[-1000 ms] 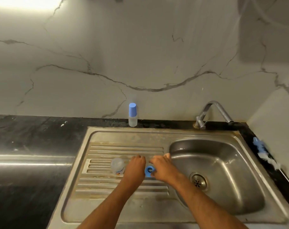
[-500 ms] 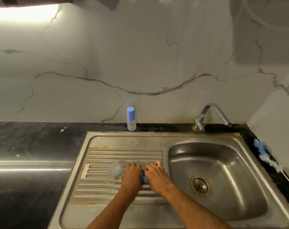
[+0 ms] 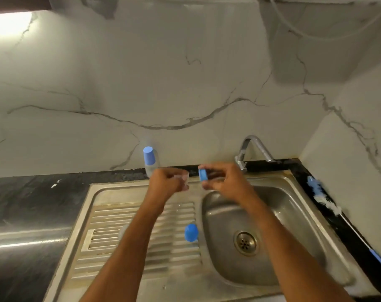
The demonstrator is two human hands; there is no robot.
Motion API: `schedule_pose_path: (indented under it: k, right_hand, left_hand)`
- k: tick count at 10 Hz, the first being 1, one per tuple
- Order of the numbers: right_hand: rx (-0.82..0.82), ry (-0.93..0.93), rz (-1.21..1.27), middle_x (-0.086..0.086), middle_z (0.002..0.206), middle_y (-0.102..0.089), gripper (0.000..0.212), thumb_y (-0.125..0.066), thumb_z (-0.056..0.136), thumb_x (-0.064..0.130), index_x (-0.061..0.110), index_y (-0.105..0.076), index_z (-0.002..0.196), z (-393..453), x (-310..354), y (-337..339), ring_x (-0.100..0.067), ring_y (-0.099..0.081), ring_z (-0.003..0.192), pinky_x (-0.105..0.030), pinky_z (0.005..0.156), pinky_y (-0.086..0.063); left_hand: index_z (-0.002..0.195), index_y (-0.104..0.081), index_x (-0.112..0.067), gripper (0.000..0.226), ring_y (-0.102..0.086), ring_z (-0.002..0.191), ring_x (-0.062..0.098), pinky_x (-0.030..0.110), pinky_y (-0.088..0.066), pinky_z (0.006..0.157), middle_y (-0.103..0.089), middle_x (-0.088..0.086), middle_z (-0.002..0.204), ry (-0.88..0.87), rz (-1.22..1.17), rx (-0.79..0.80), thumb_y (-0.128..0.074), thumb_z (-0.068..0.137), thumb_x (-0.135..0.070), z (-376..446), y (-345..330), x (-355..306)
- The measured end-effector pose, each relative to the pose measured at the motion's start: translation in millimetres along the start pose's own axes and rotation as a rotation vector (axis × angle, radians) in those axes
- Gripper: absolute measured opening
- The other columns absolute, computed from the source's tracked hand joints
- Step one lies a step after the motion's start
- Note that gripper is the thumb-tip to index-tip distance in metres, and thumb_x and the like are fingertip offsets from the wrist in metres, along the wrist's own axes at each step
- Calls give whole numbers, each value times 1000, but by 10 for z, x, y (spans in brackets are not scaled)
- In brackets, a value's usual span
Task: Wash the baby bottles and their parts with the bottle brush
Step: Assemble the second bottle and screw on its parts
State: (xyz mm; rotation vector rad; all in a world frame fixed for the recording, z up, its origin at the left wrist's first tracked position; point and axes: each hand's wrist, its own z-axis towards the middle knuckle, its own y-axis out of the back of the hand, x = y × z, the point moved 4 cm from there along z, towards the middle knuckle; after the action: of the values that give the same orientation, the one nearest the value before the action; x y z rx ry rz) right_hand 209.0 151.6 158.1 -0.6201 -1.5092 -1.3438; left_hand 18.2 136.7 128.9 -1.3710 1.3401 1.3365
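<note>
Two pieces of one baby bottle sat in my hands at the middle of the frame, raised above the back rim of the sink (image 3: 289,182). My left hand (image 3: 165,184) had its fingers curled round a small clear part (image 3: 183,178), too blurred for me to say whether it was the teat or the bottle neck. My right hand (image 3: 225,182) pinched the blue screw ring (image 3: 203,175) between thumb and fingertips, its open face turned toward the left hand. A narrow gap lay between the two pieces, side by side at the same height.

Lower down, the blue cap (image 3: 191,232) lay on the ribbed drainboard (image 3: 128,236), just left of the basin (image 3: 272,225). A second bottle with a blue cap (image 3: 149,160) stood upright against the marble wall, just behind my left hand.

I judged the brush the key relation: the bottle brush (image 3: 322,198) lay along the black counter edge at the right of the frame, its long axis running from the upper bristles down toward the lower right corner. My right hand was the nearer one, though it would first need to set the ring down. The tap (image 3: 253,147) stood just behind that hand.
</note>
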Motion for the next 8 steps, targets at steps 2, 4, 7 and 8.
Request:
schedule_pose_path:
  k: [2,4,7,8]
  right_hand:
    - [151,59,757,-21,124,-66,38,-58,87,-5,6,-67,122,-334,-12,1089,-37,-61,118,-44,93,-55]
    - [11,-589,-1009,-10,119,-68,25,-53,96,20,12,-64,117,-831,-1893,860,-26,-64,110,-35,95,-52]
    - [-177,-572,-546,-6,106,-72,34,-80,79,20,15,-72,111,-891,-1814,1416,-18,-67,97,-24,79,-49]
    - [-203,-482,-269,-5,110,-72,44,-83,77,13,17,-69,118,-790,-1674,1420,-16,-67,100,-34,92,-56]
  left_hand:
    - [111,-65,12,26,-72,93,27,39,-61,85,-71,21,97,24,-538,467,-62,88,-1,83,-645,-534]
    - [125,-62,-7,28,-62,118,32,39,-48,100,-63,15,128,-165,1278,322,-53,98,-11,175,-1659,780]
    - [91,-78,-19,16,-70,88,16,22,-51,75,-75,0,92,-119,714,176,-80,76,-18,291,-1983,615]
    - [91,-78,-25,22,-68,84,6,23,-55,77,-73,-9,90,-69,505,118,-88,71,-21,271,-2012,519]
